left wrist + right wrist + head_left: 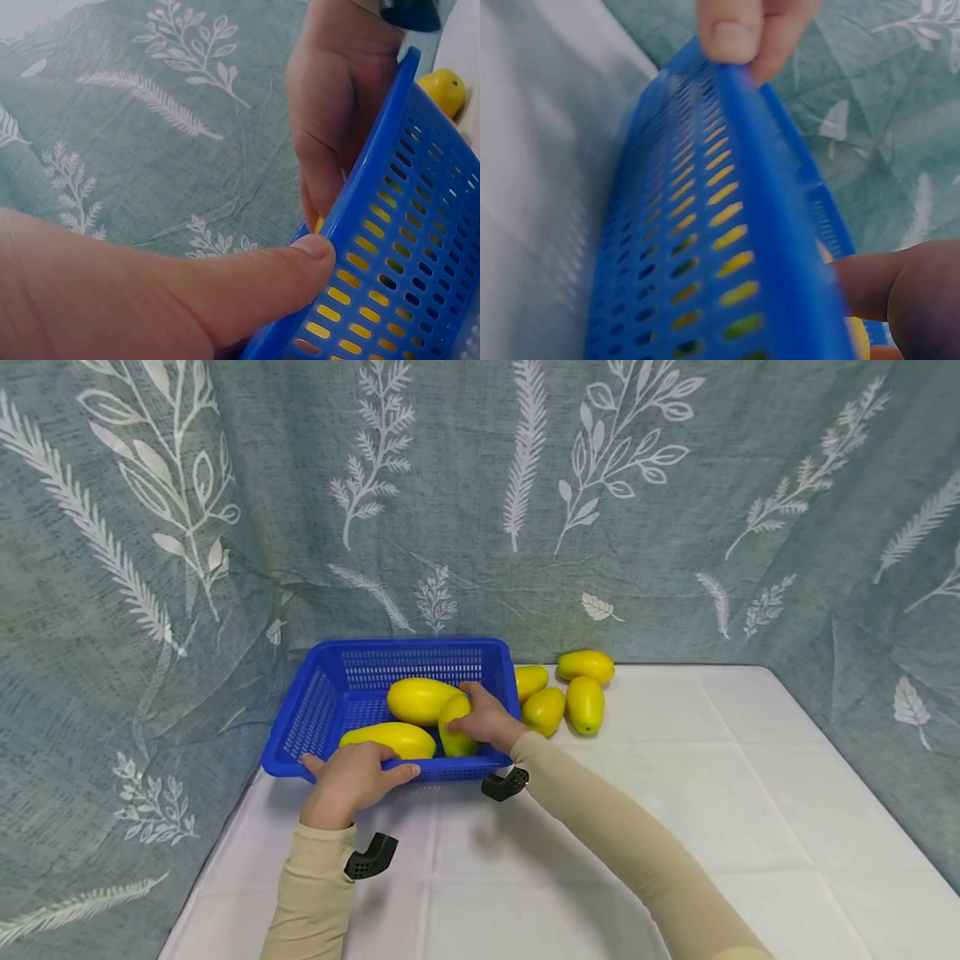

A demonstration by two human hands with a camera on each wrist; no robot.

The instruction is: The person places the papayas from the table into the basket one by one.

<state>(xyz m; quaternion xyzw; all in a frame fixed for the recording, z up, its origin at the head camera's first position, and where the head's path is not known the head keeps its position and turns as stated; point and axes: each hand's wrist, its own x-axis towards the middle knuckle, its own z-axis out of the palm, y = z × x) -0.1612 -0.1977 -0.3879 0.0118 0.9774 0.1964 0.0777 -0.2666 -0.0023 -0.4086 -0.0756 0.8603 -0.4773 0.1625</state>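
A blue slotted plastic basket [390, 647] holds several yellow mangoes. My left hand [351, 783] grips its near rim, thumb outside [262, 281] and fingers reaching over to the inside beside a long mango [397, 740]. Inside the basket's right part, my right hand [489, 720] holds a smaller mango [455, 739] with greenish skin at its lower end, thumb on the near side. Another mango [420, 702] lies behind these two. In the right wrist view, the basket wall [697, 195] covers most of the held mango.
Right of the basket, several more mangoes [585, 703] lie on the white tablecloth [712, 793], one partly behind the basket's side. A grey-green curtain with white leaf prints [465, 510] hangs along the back and both sides.
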